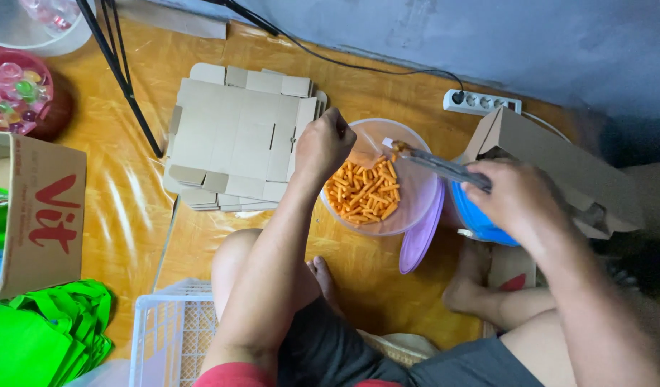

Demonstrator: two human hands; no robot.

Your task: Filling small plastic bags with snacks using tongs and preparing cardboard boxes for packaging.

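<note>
Glossy orange-yellow floor point(129, 208) throughout; grey wall point(502, 43) from 12 to 2 o'clock; white power strip point(480, 102) at wall base.

On the floor point(129, 208), the clear round plastic tub point(409, 208) of orange snack sticks point(362, 192) sits between the stack of flat brown cardboard blanks point(237, 143) at its left and the blue bucket point(480, 218) at its right; the white power strip point(480, 102) lies behind.

A stack of flat, unfolded brown cardboard boxes point(240, 140) lies on the yellow floor point(129, 201), up centre. At the left edge stands an open brown carton point(47, 215) with red lettering on its side. At the right, an assembled brown cardboard box point(559, 168) tilts with its flaps open, just beside a blue tub point(480, 218).
</note>
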